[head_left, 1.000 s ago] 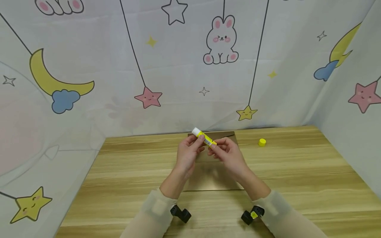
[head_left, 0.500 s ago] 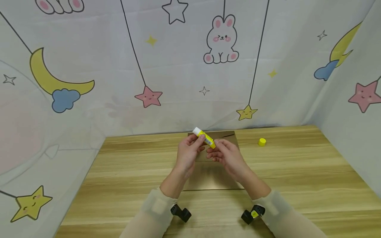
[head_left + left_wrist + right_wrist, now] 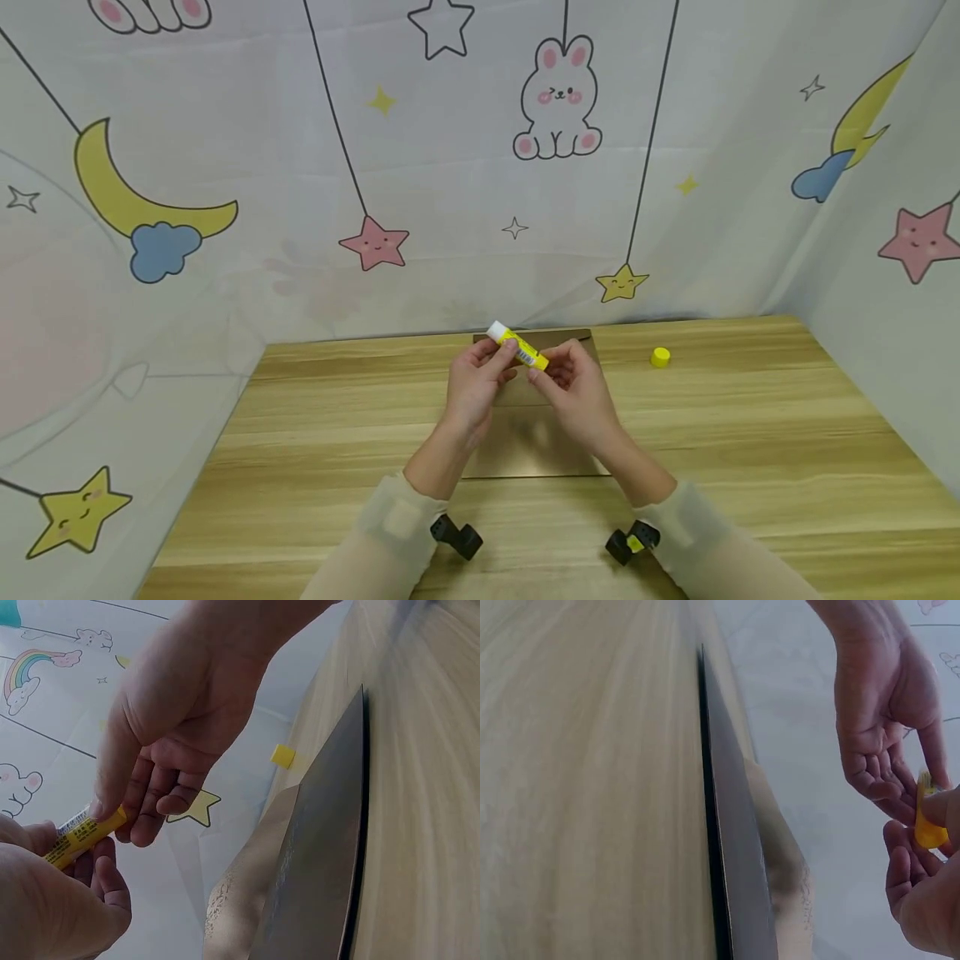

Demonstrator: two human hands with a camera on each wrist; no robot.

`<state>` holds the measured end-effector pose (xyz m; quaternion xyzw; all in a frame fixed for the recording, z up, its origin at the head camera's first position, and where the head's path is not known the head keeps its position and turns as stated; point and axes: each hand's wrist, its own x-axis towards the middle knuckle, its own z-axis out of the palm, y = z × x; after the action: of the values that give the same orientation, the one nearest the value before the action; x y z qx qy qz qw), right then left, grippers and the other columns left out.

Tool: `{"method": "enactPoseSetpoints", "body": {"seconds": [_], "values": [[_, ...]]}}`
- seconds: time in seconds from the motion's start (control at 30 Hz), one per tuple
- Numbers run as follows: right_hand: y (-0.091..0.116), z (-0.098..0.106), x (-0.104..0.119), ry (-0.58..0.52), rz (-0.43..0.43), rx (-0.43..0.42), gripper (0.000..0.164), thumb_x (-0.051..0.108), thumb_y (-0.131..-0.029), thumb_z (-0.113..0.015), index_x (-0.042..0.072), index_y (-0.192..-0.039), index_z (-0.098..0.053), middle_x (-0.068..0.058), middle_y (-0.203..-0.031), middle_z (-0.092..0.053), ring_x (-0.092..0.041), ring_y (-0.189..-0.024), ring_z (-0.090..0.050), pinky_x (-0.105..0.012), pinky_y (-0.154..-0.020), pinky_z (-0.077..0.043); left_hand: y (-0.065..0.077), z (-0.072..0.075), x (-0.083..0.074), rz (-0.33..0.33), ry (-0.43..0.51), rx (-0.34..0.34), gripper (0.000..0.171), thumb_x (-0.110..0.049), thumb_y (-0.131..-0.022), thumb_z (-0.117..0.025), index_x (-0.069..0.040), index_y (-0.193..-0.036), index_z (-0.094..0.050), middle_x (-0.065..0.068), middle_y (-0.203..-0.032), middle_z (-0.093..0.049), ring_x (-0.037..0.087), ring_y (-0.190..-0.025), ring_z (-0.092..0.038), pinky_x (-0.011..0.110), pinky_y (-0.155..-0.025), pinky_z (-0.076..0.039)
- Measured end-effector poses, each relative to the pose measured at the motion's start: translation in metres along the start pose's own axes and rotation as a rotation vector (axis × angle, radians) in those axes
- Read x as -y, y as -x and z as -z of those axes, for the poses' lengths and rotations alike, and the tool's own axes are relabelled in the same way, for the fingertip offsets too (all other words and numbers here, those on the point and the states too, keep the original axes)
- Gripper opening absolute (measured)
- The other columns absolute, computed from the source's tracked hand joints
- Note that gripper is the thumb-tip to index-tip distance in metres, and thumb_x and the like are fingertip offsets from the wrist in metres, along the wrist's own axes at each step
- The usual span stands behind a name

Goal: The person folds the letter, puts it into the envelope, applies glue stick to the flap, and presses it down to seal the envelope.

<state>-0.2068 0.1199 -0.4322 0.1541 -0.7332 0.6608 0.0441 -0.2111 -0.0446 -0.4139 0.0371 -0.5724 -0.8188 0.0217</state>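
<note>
A yellow glue stick (image 3: 529,353) with a white upper end is held tilted above the table, its white end pointing up and left. My left hand (image 3: 472,387) grips its middle between thumb and fingers. At the lower yellow end, my right hand (image 3: 581,396) pinches it with thumb and index finger, the other fingers loosely curled; the left wrist view shows this right thumb (image 3: 112,769) against the stick. Beneath both hands lies a shiny brown envelope (image 3: 536,446), partly hidden by them, its flap on the far side. A yellow cap (image 3: 660,357) stands apart on the right.
The wooden table (image 3: 330,425) ends at a printed cloth backdrop (image 3: 450,167) behind the envelope. More cloth hangs at the left and right sides. A black wrist camera (image 3: 456,537) sits on each sleeve.
My right thumb and index finger shift about the stick's lower end, closing around it again from a changed angle. My left hand keeps its grip. The cap and envelope stay put.
</note>
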Motion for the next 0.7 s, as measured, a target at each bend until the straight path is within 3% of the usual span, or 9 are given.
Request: {"method": "enactPoseSetpoints", "body": {"seconds": [0.07, 0.13, 0.2, 0.33, 0.43, 0.57, 0.7], "values": [[0.0003, -0.0003, -0.0003, 0.040, 0.014, -0.010, 0.030, 0.005, -0.100, -0.074, -0.001, -0.122, -0.056, -0.017, -0.111, -0.069, -0.028, -0.098, -0.069, -0.025, -0.080, -0.059, -0.0001, -0.0001, 0.0000, 0.003, 0.002, -0.001, 0.029, -0.016, -0.102, -0.075, 0.004, -0.122, -0.071, 0.009, -0.111, -0.074, 0.017, -0.098, -0.072, 0.028, -0.084, -0.058], [-0.0003, 0.0001, 0.0004, 0.016, -0.029, 0.001, 0.030, 0.010, -0.102, -0.073, 0.000, -0.124, -0.056, -0.020, -0.111, -0.069, -0.028, -0.098, -0.071, -0.026, -0.080, -0.058, -0.0006, 0.0000, 0.0004, 0.004, 0.002, -0.006, 0.029, -0.016, -0.102, -0.076, 0.004, -0.122, -0.071, 0.009, -0.110, -0.074, 0.016, -0.097, -0.072, 0.028, -0.085, -0.058], [-0.0016, 0.0017, 0.0009, -0.070, -0.127, 0.038, 0.031, 0.018, -0.107, -0.069, 0.000, -0.127, -0.055, -0.023, -0.115, -0.069, -0.026, -0.099, -0.072, -0.028, -0.083, -0.058, -0.0012, 0.0002, 0.0007, 0.006, 0.005, -0.010, 0.029, -0.015, -0.102, -0.076, 0.005, -0.122, -0.070, 0.008, -0.109, -0.074, 0.016, -0.097, -0.071, 0.028, -0.085, -0.058], [-0.0052, 0.0057, 0.0013, -0.303, -0.357, 0.109, 0.038, 0.034, -0.112, -0.057, 0.000, -0.128, -0.056, -0.018, -0.110, -0.072, -0.021, -0.095, -0.073, -0.032, -0.085, -0.057, -0.0019, 0.0010, 0.0014, 0.004, 0.007, 0.000, 0.030, -0.015, -0.101, -0.076, 0.005, -0.122, -0.070, 0.008, -0.108, -0.074, 0.015, -0.096, -0.071, 0.028, -0.085, -0.057], [-0.0063, 0.0080, 0.0013, -0.417, -0.434, 0.127, 0.036, 0.035, -0.113, -0.054, 0.001, -0.125, -0.058, -0.009, -0.103, -0.073, -0.019, -0.091, -0.071, -0.030, -0.083, -0.055, -0.0015, 0.0012, 0.0010, 0.004, 0.005, 0.011, 0.030, -0.016, -0.102, -0.076, 0.005, -0.123, -0.070, 0.009, -0.109, -0.075, 0.016, -0.097, -0.071, 0.033, -0.090, -0.058], [-0.0054, 0.0084, 0.0012, -0.393, -0.359, 0.120, 0.024, 0.023, -0.113, -0.057, 0.001, -0.124, -0.056, -0.013, -0.105, -0.071, -0.019, -0.090, -0.070, -0.030, -0.081, -0.054, -0.0009, 0.0007, -0.0003, 0.008, 0.003, 0.009, 0.031, -0.017, -0.102, -0.075, 0.004, -0.124, -0.070, 0.009, -0.111, -0.074, 0.017, -0.098, -0.071, 0.039, -0.095, -0.057], [-0.0027, 0.0058, 0.0012, -0.190, -0.185, 0.065, 0.020, 0.011, -0.107, -0.066, 0.002, -0.122, -0.056, -0.016, -0.106, -0.070, -0.020, -0.091, -0.071, -0.030, -0.080, -0.057, -0.0003, -0.0001, -0.0007, 0.012, 0.001, 0.001, 0.031, -0.017, -0.102, -0.075, 0.005, -0.123, -0.070, 0.009, -0.110, -0.075, 0.017, -0.098, -0.072, 0.033, -0.090, -0.058]]}}
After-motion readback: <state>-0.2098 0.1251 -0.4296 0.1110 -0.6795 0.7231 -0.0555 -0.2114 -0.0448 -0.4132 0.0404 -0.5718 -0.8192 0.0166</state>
